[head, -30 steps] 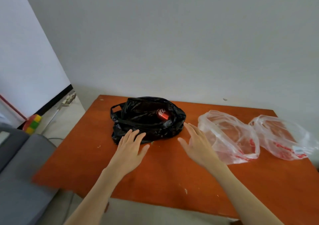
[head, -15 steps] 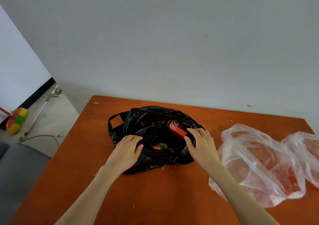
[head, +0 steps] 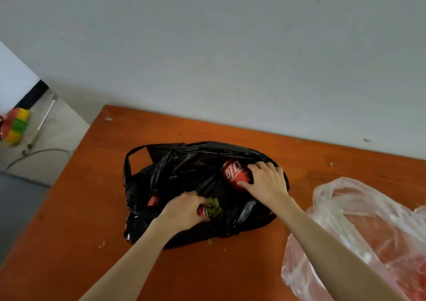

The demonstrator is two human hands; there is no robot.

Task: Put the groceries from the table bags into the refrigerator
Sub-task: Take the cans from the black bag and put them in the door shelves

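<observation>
- Head view: one crinkled, glossy black plastic bag lies open on the smooth orange wooden bench, under both hands.
- The right hand curls round a red cylindrical cola can lying on its side inside the bag.
- The left hand grips a second red can, mostly hidden, beside one bunch of small round green grapes.
- One thin translucent plastic bag with red print sits right of the right hand.
</observation>
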